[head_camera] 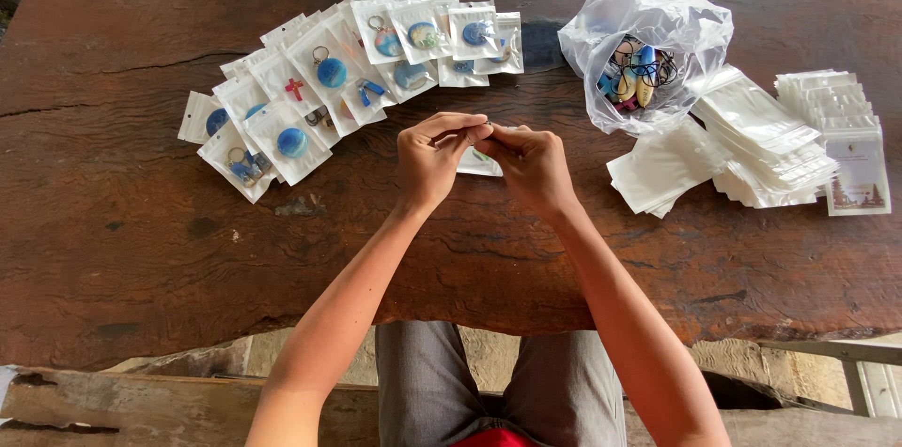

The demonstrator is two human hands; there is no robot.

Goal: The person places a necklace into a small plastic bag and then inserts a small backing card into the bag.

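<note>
Head view: both hands point(484, 157) pinch a small clear pouch point(479, 163).

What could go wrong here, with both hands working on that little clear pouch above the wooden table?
The small pouch is held only by the fingertips of the left hand and right hand, so it might slip. The open plastic bag of loose keychains could spill. The stacked empty pouches lean and may slide apart.

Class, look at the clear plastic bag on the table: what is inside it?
The bag holds a heap of keychains in blue, yellow and pink, with dark cords. The ones lower in the heap are covered.
</note>
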